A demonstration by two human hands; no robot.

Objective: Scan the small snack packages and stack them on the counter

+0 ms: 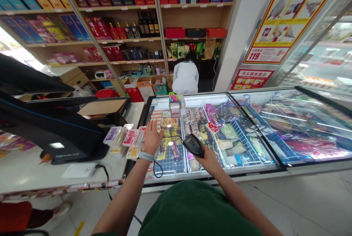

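My right hand point(206, 159) grips a black barcode scanner point(194, 144) over the glass lid of a chest freezer point(247, 133); its cord point(157, 168) loops down at the freezer's front edge. My left hand point(152, 137) lies flat on the glass with fingers stretched out, right beside a pile of small pink and white packets point(125, 139) at the counter's edge. A watch with a pale band point(145, 156) sits on that wrist.
A black register screen point(46, 118) stands on the white counter point(24, 172) at left. A person in a white top point(185, 76) bends down behind the freezer by boxed goods. Shelves of bottles and boxes point(123, 19) fill the back wall. Someone's foot point(62, 208) shows at lower left.
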